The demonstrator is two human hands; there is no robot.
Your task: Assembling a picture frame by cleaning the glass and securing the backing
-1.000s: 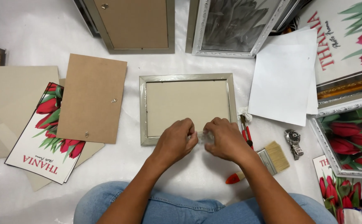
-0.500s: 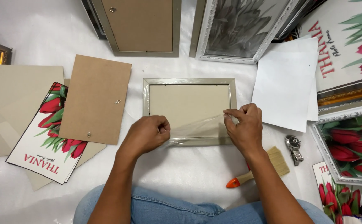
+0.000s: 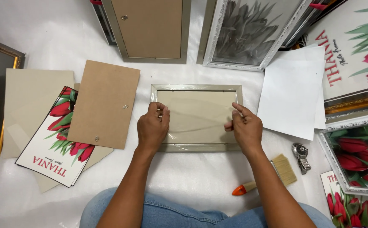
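The left hand (image 3: pixel 152 128) covers the near-left part of the silver-grey rectangular picture frame (image 3: pixel 196 87), and its fingertips are hidden, so their grip cannot be judged. A clear film seems to span the frame, though it is too faint to be sure. The gold-edged dark frame (image 3: pixel 2 55) at far left and the tulip-print frame (image 3: pixel 355 143) at right are cut off by the edges.

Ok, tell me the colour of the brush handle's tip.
Orange, on the brush lying right of the right hand; the head view shows it.
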